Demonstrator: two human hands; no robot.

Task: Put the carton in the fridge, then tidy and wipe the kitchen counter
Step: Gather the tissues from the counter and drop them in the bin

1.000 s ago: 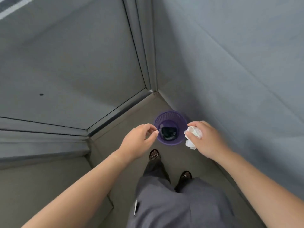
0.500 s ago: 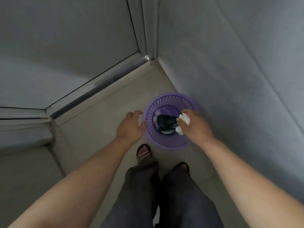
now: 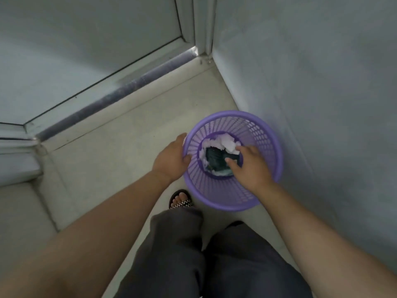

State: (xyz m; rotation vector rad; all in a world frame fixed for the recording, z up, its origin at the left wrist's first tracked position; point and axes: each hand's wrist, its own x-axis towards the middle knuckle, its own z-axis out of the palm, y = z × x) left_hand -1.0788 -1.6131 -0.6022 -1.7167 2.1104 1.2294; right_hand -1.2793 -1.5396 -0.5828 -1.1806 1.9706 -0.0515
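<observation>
A purple mesh waste basket (image 3: 264, 134) stands on the floor in the corner by the wall. Crumpled white tissue (image 3: 227, 144) lies at its bottom around a dark wrapper (image 3: 214, 160). My left hand (image 3: 169, 160) grips the basket's left rim, thumb inside. My right hand (image 3: 251, 166) hovers over the basket's opening with fingers spread and nothing in it. No carton, fridge or counter is in view.
A grey wall (image 3: 311, 82) runs close along the right of the basket. A sliding door with a metal floor track (image 3: 129, 87) closes the far left side. My sandalled foot (image 3: 180, 200) and trouser legs stand just before the basket.
My right hand moved over the basket and let go of the white tissue, which now lies inside. My left hand took hold of the rim. The view came closer to the basket.
</observation>
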